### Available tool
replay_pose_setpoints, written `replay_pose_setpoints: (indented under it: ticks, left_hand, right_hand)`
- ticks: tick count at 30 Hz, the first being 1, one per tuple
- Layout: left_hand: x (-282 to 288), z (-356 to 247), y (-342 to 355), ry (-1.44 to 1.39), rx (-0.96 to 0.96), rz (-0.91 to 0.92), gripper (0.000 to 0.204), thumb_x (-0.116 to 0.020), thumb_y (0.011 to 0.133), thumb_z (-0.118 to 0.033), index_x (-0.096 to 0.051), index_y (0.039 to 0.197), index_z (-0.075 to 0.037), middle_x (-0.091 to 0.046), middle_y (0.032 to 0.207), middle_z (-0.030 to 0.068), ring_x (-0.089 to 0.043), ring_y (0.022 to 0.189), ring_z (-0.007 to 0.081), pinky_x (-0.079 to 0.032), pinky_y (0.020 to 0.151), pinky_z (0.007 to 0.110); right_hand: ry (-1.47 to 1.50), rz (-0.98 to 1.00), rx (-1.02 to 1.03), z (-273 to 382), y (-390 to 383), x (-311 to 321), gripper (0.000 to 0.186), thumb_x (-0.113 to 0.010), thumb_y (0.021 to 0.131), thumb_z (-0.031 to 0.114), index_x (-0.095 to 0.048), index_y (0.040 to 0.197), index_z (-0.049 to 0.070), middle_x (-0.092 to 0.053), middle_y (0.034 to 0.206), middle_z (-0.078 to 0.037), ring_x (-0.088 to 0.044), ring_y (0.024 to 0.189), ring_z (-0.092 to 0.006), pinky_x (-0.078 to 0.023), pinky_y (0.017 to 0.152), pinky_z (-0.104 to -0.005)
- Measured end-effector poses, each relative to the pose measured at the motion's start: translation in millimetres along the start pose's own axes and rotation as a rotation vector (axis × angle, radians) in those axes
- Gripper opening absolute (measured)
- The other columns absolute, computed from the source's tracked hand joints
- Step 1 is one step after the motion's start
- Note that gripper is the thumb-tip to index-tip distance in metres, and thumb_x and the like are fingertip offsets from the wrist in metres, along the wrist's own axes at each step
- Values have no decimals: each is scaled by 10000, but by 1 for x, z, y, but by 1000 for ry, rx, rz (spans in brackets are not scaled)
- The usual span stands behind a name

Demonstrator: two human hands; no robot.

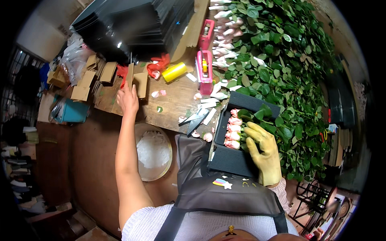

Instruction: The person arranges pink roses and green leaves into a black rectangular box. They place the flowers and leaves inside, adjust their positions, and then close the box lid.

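My bare left hand (128, 99) reaches over the far left of the wooden table, its fingers closed on a thin piece of brown cardboard (130, 74) standing on edge. My right hand (261, 148), in a yellow rubber glove, bends over the stems of a few pink roses (233, 129), just right of their heads. Green leaves partly hide what its fingers grip. Those roses lie in a row on a black corrugated sheet (233, 160), whose far flap (254, 105) is also ribbed.
Piled leafy stems (281, 76) cover the right side, with wrapped buds (225, 30) along their left edge. Pink tape dispensers (205, 74), a yellow roll (174, 72), dark scissors (197, 120) and cardboard pieces (83, 86) lie about. A round white tub (169, 154) stands below the table.
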State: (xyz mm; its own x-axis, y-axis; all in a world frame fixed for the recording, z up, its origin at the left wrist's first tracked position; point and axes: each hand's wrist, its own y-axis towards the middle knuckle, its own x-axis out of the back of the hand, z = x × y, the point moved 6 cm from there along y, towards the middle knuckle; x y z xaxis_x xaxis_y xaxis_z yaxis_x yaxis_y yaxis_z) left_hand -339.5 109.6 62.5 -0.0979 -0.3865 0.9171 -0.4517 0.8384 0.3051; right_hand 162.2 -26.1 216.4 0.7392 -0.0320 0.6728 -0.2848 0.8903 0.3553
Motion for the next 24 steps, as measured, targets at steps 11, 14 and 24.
replay_pose_setpoints:
  ticks: [11,14,24]
  left_hand:
    - [1,-105,-80,-274,-343,-49,610,-652,981,-165,-458,1559,-172,-547,1178,150,-519,1131,353,-385,1017,487]
    - [50,-163,-131,-974,-178,85,432,-482,1097,-304,-574,1356,28,-656,1164,197,-610,1076,310,-456,961,434]
    - [47,-245,-212,-1246,-201,979,184,-551,1068,-142,-535,1216,-33,-568,1011,3,-544,924,78,-459,848,249]
  right_hand:
    - [219,23,-89,-11,-4,-1,224,-699,919,33,-726,1140,16,-715,1228,-212,-696,1142,-353,-542,961,-410]
    - [398,86,-357,-40,-25,-9,431,-698,993,280,-632,1314,0,-684,1282,-160,-703,990,-212,-552,888,-320]
    - [612,288,-921,-91,-15,-11,296,-646,1044,334,-645,1048,38,-653,744,24,-602,579,-41,-427,513,-188]
